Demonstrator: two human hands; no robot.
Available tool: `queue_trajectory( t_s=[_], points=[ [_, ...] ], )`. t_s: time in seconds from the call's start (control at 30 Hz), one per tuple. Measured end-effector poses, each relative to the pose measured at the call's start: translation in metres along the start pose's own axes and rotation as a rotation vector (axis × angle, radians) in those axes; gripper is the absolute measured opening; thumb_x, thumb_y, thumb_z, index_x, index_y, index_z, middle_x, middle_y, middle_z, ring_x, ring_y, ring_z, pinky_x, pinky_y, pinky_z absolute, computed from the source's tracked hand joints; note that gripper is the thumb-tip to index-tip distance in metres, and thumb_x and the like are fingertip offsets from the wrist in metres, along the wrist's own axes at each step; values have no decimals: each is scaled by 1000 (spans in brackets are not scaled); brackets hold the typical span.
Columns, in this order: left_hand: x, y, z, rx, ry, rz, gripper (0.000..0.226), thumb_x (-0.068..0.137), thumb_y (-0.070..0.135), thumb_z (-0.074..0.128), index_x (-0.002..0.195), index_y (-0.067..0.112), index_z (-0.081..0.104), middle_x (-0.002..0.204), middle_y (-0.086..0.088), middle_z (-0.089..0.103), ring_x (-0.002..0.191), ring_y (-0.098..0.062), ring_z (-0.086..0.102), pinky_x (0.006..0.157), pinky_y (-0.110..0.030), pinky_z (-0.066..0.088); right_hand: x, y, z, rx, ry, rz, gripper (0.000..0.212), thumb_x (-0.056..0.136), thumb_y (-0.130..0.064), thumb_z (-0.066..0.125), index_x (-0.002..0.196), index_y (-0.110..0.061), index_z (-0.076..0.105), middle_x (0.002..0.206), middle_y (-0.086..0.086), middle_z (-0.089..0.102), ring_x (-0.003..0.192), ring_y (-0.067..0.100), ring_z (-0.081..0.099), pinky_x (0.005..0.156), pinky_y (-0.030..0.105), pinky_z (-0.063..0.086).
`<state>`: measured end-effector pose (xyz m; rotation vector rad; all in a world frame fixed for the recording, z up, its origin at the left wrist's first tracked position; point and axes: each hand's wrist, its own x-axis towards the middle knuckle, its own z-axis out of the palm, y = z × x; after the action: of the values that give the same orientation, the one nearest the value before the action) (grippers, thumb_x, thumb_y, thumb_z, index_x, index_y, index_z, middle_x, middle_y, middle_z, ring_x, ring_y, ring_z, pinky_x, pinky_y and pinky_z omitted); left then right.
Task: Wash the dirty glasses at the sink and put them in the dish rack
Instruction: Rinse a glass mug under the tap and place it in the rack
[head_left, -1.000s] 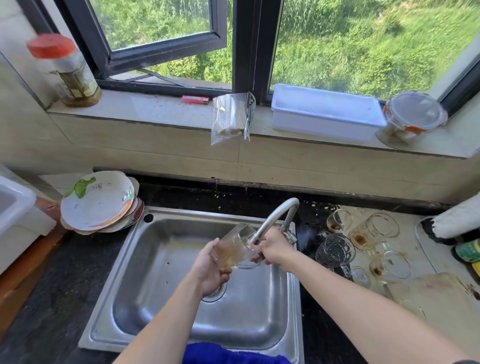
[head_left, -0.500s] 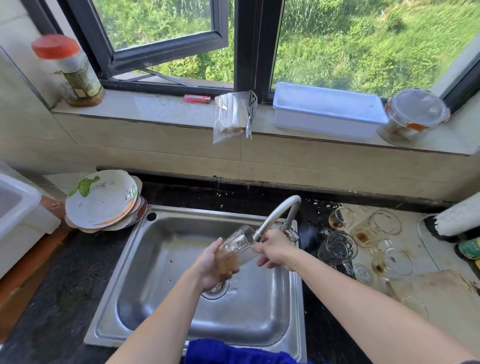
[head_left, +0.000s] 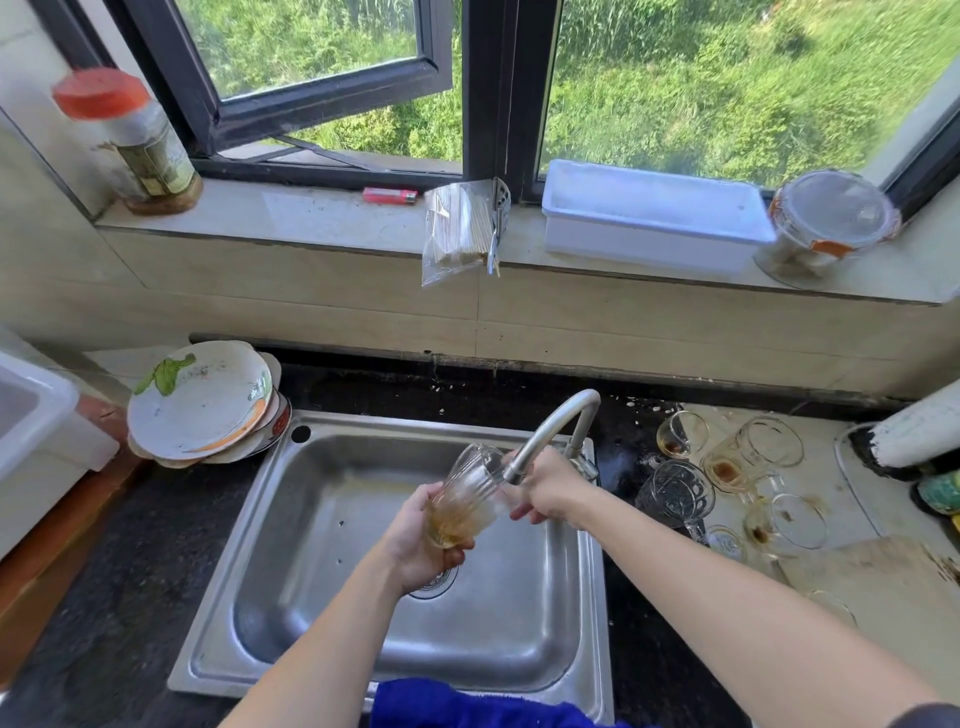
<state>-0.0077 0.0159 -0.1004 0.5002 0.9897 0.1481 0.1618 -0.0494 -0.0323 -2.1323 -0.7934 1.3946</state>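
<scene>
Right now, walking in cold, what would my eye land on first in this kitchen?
The hands over the steel sink: the left hand grips a ribbed glass with brown dregs, tilted toward the faucet, and the right hand sits at the spout's end. Next come the stained dirty glasses clustered on the counter right of the sink, and the stack of plates at its left corner.

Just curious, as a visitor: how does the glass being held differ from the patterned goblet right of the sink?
The ribbed glass is held tilted over the sink by the left hand; the patterned goblet stands untouched on the counter. The ribbed glass holds brown dregs; the patterned goblet shows none. Both are clear glass.
</scene>
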Motion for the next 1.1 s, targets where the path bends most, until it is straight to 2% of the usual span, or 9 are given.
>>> queue_trajectory(
  t_s=[0.17,0.27,0.37,0.47,0.57,0.73,0.87,1.0,1.1],
  points=[
    [1,4,0,-167,-24,94,23,85,30,51,95,13,63,88,-13,66,72,-28,62,65,-35,49,3,1,8,98,0,25,9,95,-6,58,86,-4,58,82,16,69,53,20,66,42,22,49],
    [0,9,-6,-122,5,99,26,93,33,47,98,13,63,84,-10,68,65,-26,64,55,-30,49,-6,2,11,132,-52,46,16,97,-19,58,85,-8,58,71,12,68,55,18,65,45,22,48],
    [2,8,-13,-17,55,2,42,96,45,42,104,11,64,86,-11,67,58,-28,63,45,-23,37,-4,0,6,-292,132,-58,19,87,-36,69,72,-30,58,75,-7,67,71,15,63,61,26,44],
    [0,5,-12,19,36,-46,47,92,52,42,94,11,66,82,-12,63,47,-25,55,41,-20,34,1,-1,7,-321,175,-119,7,84,-27,72,86,-28,65,89,-5,66,82,16,61,70,31,47],
    [-3,1,-9,-7,-21,-41,42,88,48,47,96,11,64,81,-14,61,53,-27,55,48,-26,44,8,5,7,-79,65,-79,3,90,-7,62,91,-5,65,76,5,62,58,14,59,55,28,50],
    [0,2,-6,-129,-3,53,51,95,45,43,124,6,59,110,-17,66,72,-27,62,55,-29,46,-4,6,8,67,-32,-5,12,93,-7,59,82,-5,60,68,10,68,58,19,66,46,21,46],
    [-2,7,-4,-71,-13,-27,47,96,47,42,102,7,66,88,-15,71,67,-27,66,68,-34,47,-5,4,8,-1,-12,-26,10,93,-21,63,88,-12,62,81,6,72,59,17,68,48,23,44],
    [-8,5,-2,-80,-71,-24,39,87,36,48,111,8,61,97,-16,62,67,-29,61,60,-30,51,-2,4,7,25,16,-21,10,92,-15,64,85,-10,60,74,10,68,60,23,67,45,25,43],
    [-4,0,-3,-46,-18,-37,43,92,42,43,107,6,62,87,-15,62,54,-26,58,39,-20,43,-12,5,6,73,-54,70,16,94,-14,58,83,-3,61,70,14,68,51,18,62,42,21,41]
  ],
)
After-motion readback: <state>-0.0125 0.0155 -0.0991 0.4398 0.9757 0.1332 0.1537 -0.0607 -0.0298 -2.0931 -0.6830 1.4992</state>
